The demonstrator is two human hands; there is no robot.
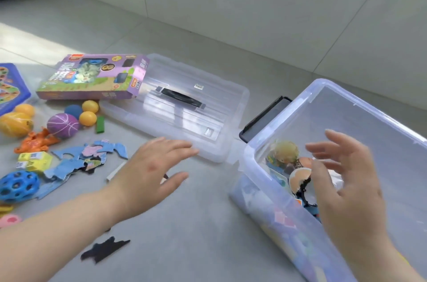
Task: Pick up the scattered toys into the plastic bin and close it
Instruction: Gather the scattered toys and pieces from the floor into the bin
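Toys first, lid last, that's my read of where this is. Both hands are empty with fingers spread. The left hand (150, 166) hovers low over the floor at centre frame, just short of the near edge of the clear plastic lid with the black handle (175, 106). The right hand (346, 177) hangs over the open bin at right, gripping nothing.

My guess is the left hand should go for the pile at the left of the frame, not the lid, since there's way too much on the floor to close up. I'd scoop the flat blue jigsaw pieces (92, 157) together in a stack instead of one by one, because they lie flat and will be fiddly to lift off tile. The purple rubber ball (62, 125) and small yellow balls (87, 117) could roll off if nudged, so cup them from above. The purple cardboard game box (92, 78) leans on the lid's far-left corner and has to come off before the lid can move. The black flat cutout piece (104, 250) at lower centre is easy to miss too.

The bin itself is a translucent, bluish-tinted rectangular plastic bin (286, 113) filling the right side of the frame. It's open, with a dark latch on its far-left end. A few toys sit in its near end, and the far end shows bare bottom, so there's plenty of room.
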